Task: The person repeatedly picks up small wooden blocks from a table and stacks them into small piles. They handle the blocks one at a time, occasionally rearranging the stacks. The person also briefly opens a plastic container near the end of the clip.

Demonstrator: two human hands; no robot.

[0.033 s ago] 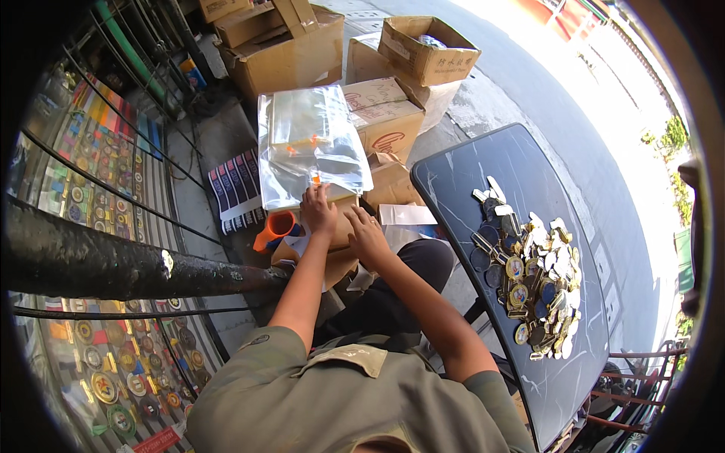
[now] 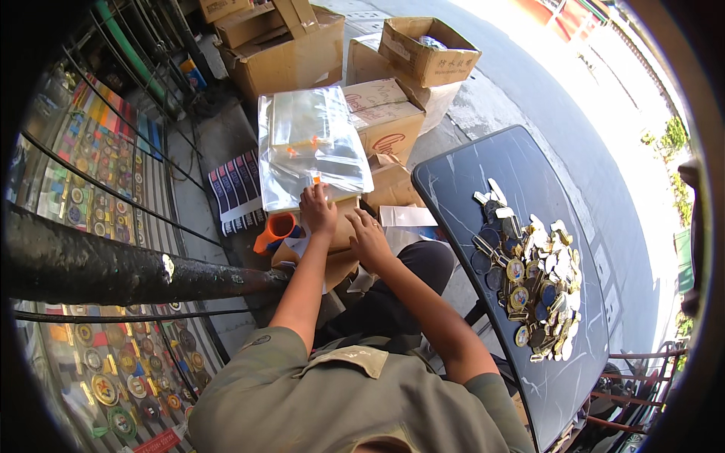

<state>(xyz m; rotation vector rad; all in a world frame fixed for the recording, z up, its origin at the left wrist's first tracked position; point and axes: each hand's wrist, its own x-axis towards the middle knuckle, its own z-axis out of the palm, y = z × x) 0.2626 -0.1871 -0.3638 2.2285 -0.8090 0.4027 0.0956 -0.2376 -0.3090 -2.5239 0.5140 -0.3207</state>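
Observation:
My left hand (image 2: 319,210) rests at the near edge of a stack of clear plastic bags (image 2: 291,170), its fingers extended and touching the plastic. Just beyond the fingertips shows a small orange mark. To its right, my right hand (image 2: 368,236) lies with fingers stretched out over the edge of the cardboard (image 2: 343,219) under the bags. A ring is on one of its fingers. No object shows in either hand. Smaller bags lie on top of the larger ones.
A dark marbled table (image 2: 461,170) at right bears a heap of medallions (image 2: 540,283). Cardboard boxes (image 2: 291,64) stand beyond the bags. An orange cup-like container (image 2: 277,229) sits left of my left hand. A thick black pole (image 2: 136,260) crosses the left, above a medal display (image 2: 98,362).

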